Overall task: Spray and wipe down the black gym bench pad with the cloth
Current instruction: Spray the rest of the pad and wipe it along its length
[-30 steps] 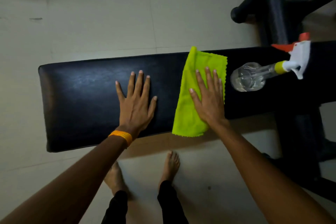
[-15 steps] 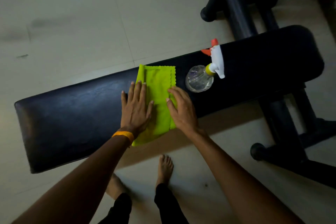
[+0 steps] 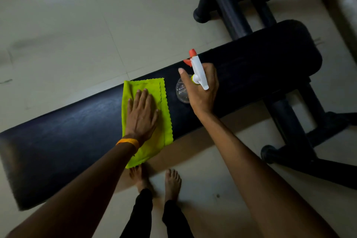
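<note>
The long black bench pad (image 3: 67, 131) runs from lower left to upper right. A lime-green cloth (image 3: 164, 114) lies across its middle, its lower edge hanging over the near side. My left hand (image 3: 142, 116), with an orange wristband, rests flat on the cloth, palm down. Just right of the cloth a clear spray bottle (image 3: 199, 71) with a white head and orange nozzle stands on the pad. My right hand (image 3: 202, 91) is wrapped around its neck, thumb out to the left.
Black metal bench legs (image 3: 289, 121) stand under the pad's right end, and another black frame (image 3: 228, 6) is on the floor behind it. My bare feet (image 3: 172, 181) are on the pale tiled floor at the pad's near edge.
My left hand slid right onto the cloth and now lies fully on it. My right hand left the cloth and closed around the spray bottle's neck. The view shifted right.
</note>
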`<state>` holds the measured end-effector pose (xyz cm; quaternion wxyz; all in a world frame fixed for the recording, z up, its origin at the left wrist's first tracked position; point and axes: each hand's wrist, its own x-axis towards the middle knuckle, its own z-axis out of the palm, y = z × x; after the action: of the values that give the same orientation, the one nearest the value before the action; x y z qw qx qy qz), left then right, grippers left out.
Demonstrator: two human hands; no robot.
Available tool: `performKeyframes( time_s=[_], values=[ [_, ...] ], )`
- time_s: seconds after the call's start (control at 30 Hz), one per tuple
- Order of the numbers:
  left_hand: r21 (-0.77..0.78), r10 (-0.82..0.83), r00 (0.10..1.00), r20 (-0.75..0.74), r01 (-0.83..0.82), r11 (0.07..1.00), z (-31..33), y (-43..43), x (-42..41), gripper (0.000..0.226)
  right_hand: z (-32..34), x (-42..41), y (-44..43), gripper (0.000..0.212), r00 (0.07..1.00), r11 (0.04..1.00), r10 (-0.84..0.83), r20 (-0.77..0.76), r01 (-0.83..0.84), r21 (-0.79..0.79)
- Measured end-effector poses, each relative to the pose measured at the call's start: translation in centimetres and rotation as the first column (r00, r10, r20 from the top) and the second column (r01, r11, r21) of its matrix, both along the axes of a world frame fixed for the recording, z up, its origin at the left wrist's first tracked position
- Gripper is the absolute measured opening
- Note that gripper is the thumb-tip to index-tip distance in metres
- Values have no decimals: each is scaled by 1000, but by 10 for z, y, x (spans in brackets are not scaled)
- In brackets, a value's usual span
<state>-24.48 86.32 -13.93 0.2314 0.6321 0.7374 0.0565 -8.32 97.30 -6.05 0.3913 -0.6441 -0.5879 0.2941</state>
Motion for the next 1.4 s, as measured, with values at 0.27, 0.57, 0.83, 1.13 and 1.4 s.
performKeyframes(
  time_s=[0.27, 0.57, 0.83, 1.13, 1.4],
  values=[
    [-15, -73, 997, -33, 73, 997, 2, 7, -3, 71, 15, 15, 8, 20, 995, 995, 89, -42, -88, 37],
    [-67, -172, 985, -27, 170, 983, 15, 33, 16, 85, 8, 63, -53, 15, 989, 985, 28, 148, -2, -172],
    [-62, -205, 972, -117, 199, 978, -10, 29, 28, 81, -38, 63, -73, 28, 919, 900, 163, 360, 11, -437],
    [24, -105, 983, -148, 109, 994, -12, 33, 51, 80, -41, 97, -63, 17, 940, 921, 163, 301, -35, -388],
    [142, -258, 964, -68, 265, 954, -15, 88, 136, 80, -42, 167, -18, 22, 966, 911, -58, 253, 155, -381]
  ],
)
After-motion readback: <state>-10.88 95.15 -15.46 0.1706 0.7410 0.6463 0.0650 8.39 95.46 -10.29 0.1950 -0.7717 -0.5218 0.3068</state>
